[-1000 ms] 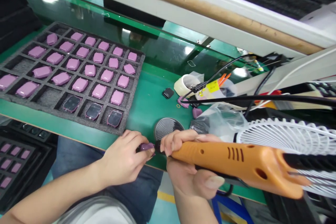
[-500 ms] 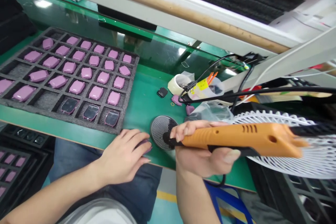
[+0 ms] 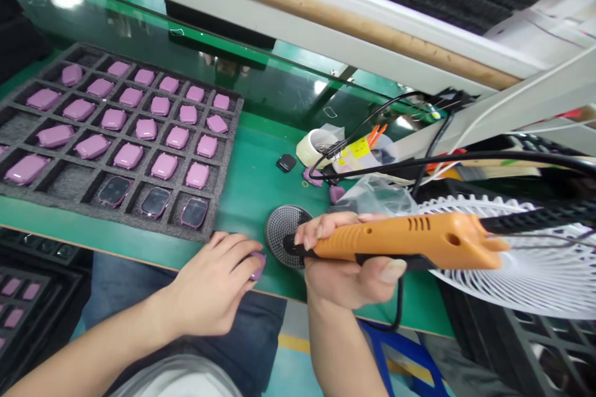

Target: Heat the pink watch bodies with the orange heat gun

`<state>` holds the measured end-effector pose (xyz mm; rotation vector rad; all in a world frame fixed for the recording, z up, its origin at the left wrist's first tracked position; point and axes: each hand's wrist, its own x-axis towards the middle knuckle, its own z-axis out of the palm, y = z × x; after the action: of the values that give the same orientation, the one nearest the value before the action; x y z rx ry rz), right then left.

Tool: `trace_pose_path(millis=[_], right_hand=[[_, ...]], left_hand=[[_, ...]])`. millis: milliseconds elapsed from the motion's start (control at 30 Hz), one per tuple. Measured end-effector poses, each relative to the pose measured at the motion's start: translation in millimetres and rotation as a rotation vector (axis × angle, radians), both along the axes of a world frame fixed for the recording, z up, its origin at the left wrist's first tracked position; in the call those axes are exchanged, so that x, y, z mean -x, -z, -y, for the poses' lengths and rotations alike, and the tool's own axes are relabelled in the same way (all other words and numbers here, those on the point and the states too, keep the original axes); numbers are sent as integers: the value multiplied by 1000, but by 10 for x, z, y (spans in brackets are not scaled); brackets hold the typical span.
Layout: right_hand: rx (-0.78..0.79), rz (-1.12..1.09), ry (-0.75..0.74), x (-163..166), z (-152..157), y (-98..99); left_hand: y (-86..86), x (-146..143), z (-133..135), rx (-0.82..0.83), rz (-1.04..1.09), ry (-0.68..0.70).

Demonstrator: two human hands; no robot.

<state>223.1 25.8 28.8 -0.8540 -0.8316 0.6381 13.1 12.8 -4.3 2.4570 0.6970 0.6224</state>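
Note:
My left hand rests on the green bench's front edge, fingers closed over a small purple watch case that is mostly hidden under them. My right hand is wrapped round an orange electric screwdriver. The tool lies nearly level, its black tip over a round perforated metal disc just right of the case. A dark foam tray at the left holds several purple watch cases; three in its front row lie screen up.
A white fan grille sits behind the screwdriver at the right. Behind the disc are a tape roll, a small black part, clear bags and black cables. More black trays of parts sit below the bench at the left.
The screwdriver has swung from tilted down to nearly level and its tip has left the case for the disc. My left hand has lowered the case onto the bench.

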Motion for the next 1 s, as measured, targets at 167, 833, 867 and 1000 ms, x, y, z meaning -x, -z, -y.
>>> trace_pose_path(millis=[167, 833, 867, 1000], right_hand=[[32, 18, -9, -19, 19, -55], [55, -10, -174, 248, 234, -178], [54, -8, -178, 248, 234, -175], [48, -12, -174, 270, 227, -166]], left_hand=[[45, -6, 2, -36, 35, -28], [96, -37, 22, -110, 63, -75], [97, -36, 25, -110, 64, -75], [99, -37, 27, -113, 70, -79]])
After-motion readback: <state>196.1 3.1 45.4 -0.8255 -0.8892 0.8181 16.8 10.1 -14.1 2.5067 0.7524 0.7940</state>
